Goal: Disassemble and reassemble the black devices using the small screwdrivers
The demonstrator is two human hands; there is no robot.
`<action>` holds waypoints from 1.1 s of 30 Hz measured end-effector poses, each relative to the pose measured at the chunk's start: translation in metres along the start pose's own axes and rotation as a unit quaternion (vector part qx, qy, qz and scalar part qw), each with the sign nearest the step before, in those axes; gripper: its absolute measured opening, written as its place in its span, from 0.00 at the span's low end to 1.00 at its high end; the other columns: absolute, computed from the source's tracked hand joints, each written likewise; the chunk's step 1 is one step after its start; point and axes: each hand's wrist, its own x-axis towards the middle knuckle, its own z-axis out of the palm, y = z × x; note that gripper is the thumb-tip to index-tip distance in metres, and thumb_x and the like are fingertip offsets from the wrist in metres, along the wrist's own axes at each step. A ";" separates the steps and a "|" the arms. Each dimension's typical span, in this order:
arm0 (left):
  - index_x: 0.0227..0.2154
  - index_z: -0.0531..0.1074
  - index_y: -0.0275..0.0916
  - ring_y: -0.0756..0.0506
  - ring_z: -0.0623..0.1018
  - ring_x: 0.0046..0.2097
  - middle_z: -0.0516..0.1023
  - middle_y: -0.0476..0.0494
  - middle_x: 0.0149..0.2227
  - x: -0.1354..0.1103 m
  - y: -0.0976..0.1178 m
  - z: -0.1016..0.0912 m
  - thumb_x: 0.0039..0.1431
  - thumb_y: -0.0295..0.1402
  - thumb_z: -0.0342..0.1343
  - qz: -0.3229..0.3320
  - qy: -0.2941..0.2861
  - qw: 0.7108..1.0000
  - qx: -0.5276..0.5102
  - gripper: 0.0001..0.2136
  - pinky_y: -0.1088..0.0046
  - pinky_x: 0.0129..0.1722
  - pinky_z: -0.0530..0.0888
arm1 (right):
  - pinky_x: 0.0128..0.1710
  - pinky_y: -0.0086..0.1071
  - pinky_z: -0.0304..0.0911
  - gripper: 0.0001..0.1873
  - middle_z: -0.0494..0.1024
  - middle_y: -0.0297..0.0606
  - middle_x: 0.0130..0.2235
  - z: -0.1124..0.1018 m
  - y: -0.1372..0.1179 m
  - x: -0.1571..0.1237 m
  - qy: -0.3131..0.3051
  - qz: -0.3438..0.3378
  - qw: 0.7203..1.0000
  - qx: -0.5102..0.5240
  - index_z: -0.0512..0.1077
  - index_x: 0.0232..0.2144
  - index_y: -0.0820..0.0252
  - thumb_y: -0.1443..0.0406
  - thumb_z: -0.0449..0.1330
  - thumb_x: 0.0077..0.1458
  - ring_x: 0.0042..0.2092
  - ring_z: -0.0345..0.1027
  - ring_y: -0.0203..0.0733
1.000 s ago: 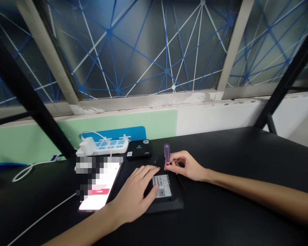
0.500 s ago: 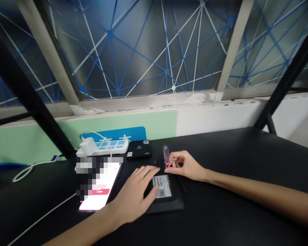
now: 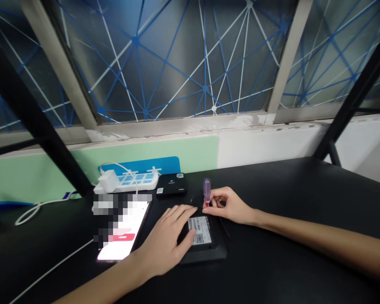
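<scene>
"What has the right hand (image 3: 226, 205) got there?"

"A small screwdriver (image 3: 207, 190) with a clear purple handle, standing nearly upright. The fingers are pinched narrow around its low end, with the top of the handle free above them."

"And the thing under it?"

"A black device (image 3: 220, 252), lying on the tabletop (image 3: 291, 190) between the two hands, white label (image 3: 204, 229) facing up. The driver stands at its far edge. From here I can't see the tip, so I can't tell what it's seated in."

"The left hand (image 3: 167, 240) isn't gripping anything, is it?"

"Doesn't look so. It lies across the near-left side, fingers loosely spread, thumb over the label. That's a decent brace: I'd press flat with the palm so the device can't slide or turn."

"Any advice for the driver?"

"Line the shaft straight up, lean lightly downward, and turn in short rolls. A slanted shaft would likely slip. A fingertip on top of the handle would steady it."

"There's a tiny speck (image 3: 191, 200) beyond the left fingertips."

"Too small for me to name. I'd mind it with that sleeveless forearm about."
</scene>
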 end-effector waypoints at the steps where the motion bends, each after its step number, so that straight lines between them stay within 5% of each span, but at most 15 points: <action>1: 0.62 0.58 0.46 0.39 0.69 0.59 0.68 0.42 0.59 0.000 0.000 0.000 0.69 0.36 0.46 0.001 0.001 1.000 -0.001 0.20 0.51 0.60 0.64 | 0.23 0.27 0.49 0.18 0.62 0.25 0.19 0.000 0.000 0.000 0.003 0.006 1.000 0.009 0.73 0.27 0.64 0.55 0.72 0.45 0.22 0.50 0.29; 12: 0.62 0.58 0.46 0.40 0.69 0.58 0.68 0.43 0.59 -0.001 0.001 0.000 0.68 0.35 0.47 0.004 0.007 1.000 0.004 0.21 0.52 0.60 0.65 | 0.23 0.28 0.52 0.19 0.72 0.32 0.22 0.001 -0.001 0.001 0.023 0.018 0.999 0.022 0.74 0.26 0.63 0.53 0.72 0.43 0.24 0.59 0.33; 18: 0.62 0.59 0.46 0.40 0.69 0.59 0.67 0.44 0.60 -0.001 0.000 0.001 0.69 0.36 0.46 -0.004 0.001 1.000 0.007 0.20 0.52 0.62 0.63 | 0.23 0.28 0.47 0.14 0.60 0.25 0.19 -0.001 0.004 -0.001 0.012 -0.003 1.000 0.015 0.75 0.29 0.63 0.57 0.69 0.49 0.22 0.47 0.29; 33: 0.64 0.56 0.48 0.39 0.69 0.58 0.68 0.43 0.59 -0.001 0.000 0.002 0.69 0.35 0.46 0.005 0.012 1.000 0.007 0.22 0.51 0.60 0.65 | 0.25 0.29 0.53 0.16 0.67 0.30 0.21 -0.001 0.002 -0.001 0.031 -0.004 0.999 0.013 0.75 0.29 0.63 0.54 0.67 0.51 0.23 0.52 0.31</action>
